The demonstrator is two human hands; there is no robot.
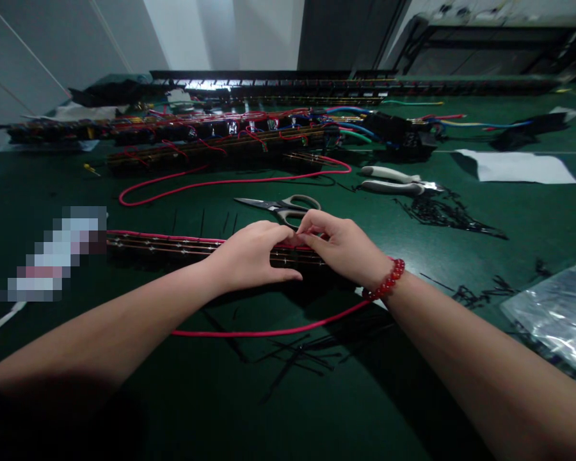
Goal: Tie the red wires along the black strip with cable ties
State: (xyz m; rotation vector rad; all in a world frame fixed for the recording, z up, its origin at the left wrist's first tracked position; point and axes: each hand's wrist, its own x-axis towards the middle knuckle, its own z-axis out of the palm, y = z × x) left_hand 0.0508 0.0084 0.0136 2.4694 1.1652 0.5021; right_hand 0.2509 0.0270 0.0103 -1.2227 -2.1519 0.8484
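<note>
A long dark bar (pixel 148 246) with copper-coloured rods lies across the middle of the green table. Along its far edge runs a red cable (pixel 173 237). My left hand (pixel 247 253) straddles the bar, fingers on the far side and thumb stretched along the near side. Right beside those fingertips, my right hand (pixel 338 246) pinches thumb and forefinger together at the cable's edge; what is between them is too small to make out. A loose length of red cable (pixel 269 333) curves across the table nearer to me, passing under my right wrist. Grey-handled scissors (pixel 288 208) lie just beyond my hands.
Diagonal cutters (pixel 396 182) lie at the right, near a pile of black cable ties (pixel 446 214). Other ties (pixel 307 355) are scattered in front. Larger wired assemblies (pixel 211 128) stretch across the back. A clear plastic bag (pixel 557 314) sits at the right edge.
</note>
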